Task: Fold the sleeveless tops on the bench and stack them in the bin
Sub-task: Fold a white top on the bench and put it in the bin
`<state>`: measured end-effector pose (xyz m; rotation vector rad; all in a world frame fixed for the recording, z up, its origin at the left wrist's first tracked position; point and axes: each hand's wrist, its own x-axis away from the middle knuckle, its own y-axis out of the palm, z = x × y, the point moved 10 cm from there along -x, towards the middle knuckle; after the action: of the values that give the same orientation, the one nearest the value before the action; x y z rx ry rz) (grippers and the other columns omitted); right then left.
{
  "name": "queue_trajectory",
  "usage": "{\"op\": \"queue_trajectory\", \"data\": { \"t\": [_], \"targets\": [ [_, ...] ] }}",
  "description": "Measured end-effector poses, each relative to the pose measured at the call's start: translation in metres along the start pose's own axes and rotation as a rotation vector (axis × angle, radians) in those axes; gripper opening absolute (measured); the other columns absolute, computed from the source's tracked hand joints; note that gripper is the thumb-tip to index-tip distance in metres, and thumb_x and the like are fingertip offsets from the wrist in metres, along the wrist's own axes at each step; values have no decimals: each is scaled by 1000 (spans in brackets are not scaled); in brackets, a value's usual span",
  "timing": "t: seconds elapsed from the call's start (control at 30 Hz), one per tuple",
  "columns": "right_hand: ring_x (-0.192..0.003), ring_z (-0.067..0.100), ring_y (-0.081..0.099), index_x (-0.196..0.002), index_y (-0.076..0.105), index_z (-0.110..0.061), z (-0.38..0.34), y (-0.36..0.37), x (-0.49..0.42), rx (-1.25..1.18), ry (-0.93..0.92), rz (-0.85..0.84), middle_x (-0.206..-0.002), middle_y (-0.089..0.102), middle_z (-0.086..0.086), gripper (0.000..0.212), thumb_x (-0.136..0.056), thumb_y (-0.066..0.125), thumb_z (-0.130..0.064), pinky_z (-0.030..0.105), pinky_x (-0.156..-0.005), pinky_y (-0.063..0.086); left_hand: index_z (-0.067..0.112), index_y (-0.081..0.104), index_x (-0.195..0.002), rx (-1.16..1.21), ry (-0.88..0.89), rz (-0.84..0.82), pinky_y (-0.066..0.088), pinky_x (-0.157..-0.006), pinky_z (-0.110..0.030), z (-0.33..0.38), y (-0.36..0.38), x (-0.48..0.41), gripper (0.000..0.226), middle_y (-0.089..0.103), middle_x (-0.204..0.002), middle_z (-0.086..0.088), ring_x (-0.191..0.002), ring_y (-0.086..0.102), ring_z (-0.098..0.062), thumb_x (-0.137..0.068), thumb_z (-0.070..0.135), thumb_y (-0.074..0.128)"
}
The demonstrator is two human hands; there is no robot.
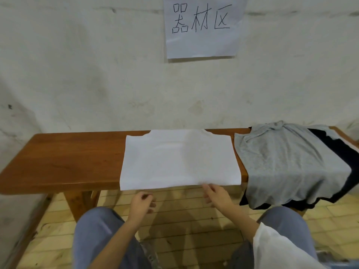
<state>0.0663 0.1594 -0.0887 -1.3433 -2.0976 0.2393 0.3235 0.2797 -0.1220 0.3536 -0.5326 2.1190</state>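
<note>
A white sleeveless top (179, 161) lies flat across the middle of the wooden bench (64, 162), its hem hanging slightly over the near edge. To its right a grey top (291, 164) is draped over a dark top (338, 152), both spilling off the bench's front. My left hand (142, 203) hovers below the bench edge, fingers loosely curled, holding nothing. My right hand (215, 195) is just under the white top's hem, fingers spread, tips near the fabric. No bin is visible.
A white wall stands right behind the bench with a paper sign (202, 26) taped to it. My knees in blue trousers (97, 233) are in front of the bench. Tiled floor (186, 220) lies below.
</note>
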Motion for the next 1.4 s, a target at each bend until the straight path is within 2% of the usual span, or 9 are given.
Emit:
{"op": "queue_trajectory", "data": {
  "t": [0.13, 0.2, 0.27, 0.43, 0.6, 0.7, 0.83, 1.1, 1.4],
  "targets": [
    [-115, 32, 56, -122, 50, -8, 23, -2, -2, -848, 353, 31, -120, 60, 13, 40, -94, 55, -36, 40, -94, 48, 5, 58, -96, 891, -416, -122, 46, -88, -40, -23, 11, -1, 6, 60, -105, -13, -99, 57, -29, -92, 7, 54],
    [-111, 30, 55, -130, 46, -9, 26, -8, -6, -1219, 421, 75, -116, 59, 13, 47, -90, 62, -28, 43, -100, 44, 6, 57, -84, 1010, -429, -141, 44, -91, -39, -15, 11, 5, 6, 60, -95, -11, -104, 55, -27, -83, 3, 62],
    [-101, 30, 57, -128, 45, -11, 28, -14, -9, -1360, 441, 123, -112, 58, 13, 48, -87, 67, -22, 42, -87, 49, 8, 55, -76, 1047, -396, -142, 45, -88, -37, -7, 10, 8, 29, 59, -83, -8, -97, 56, -25, -59, -2, 77],
    [-85, 24, 58, -130, 48, -7, 29, -26, -13, -1384, 374, 231, -92, 58, 9, 44, -91, 59, -25, 37, -89, 48, 12, 56, -87, 1133, -386, -69, 34, -64, -24, 1, 8, 11, 9, 56, -82, -3, -71, 49, -13, -90, 20, 60],
    [-83, 27, 62, -129, 47, -4, 14, -55, -11, -1174, 225, 408, -92, 61, 13, 42, -99, 45, -34, 37, -73, 52, 12, 55, -84, 1026, -267, 11, 34, -61, -25, 26, -11, 4, 19, 52, -67, -2, -65, 46, -14, -96, 25, 48],
    [-96, 31, 62, -131, 46, -9, -10, -83, -1, -990, 129, 551, -111, 61, 16, 40, -101, 39, -36, 41, -80, 54, 12, 54, -80, 921, -110, 110, 37, -62, -29, 54, -35, 5, 34, 54, -58, -1, -64, 49, -17, -102, 32, 37],
    [-86, 19, 58, -116, 52, -10, -48, -112, 27, -853, 22, 728, -101, 58, 8, 32, -101, 39, -35, 30, -73, 52, 17, 55, -100, 647, 140, 380, 45, -65, -27, 92, -72, 25, 30, 59, -77, -3, -68, 56, -14, -102, 37, 33],
    [-70, 6, 52, -96, 51, -17, -90, -138, 73, -942, -119, 871, -76, 51, -5, 20, -100, 42, -34, 15, -54, 43, 20, 49, -82, 678, 386, 624, 42, -47, -6, 156, -95, 95, 28, 49, -74, 4, -63, 57, -4, -103, 30, 34],
    [-69, 8, 53, -86, 53, -18, -99, -155, 99, -1017, -155, 927, -75, 52, -5, 24, -98, 43, -37, 23, -54, 43, 19, 49, -97, 721, 410, 703, 46, -59, -15, 174, -109, 121, 20, 48, -79, 8, -75, 55, -7, -100, 34, 37]
  ]
}}
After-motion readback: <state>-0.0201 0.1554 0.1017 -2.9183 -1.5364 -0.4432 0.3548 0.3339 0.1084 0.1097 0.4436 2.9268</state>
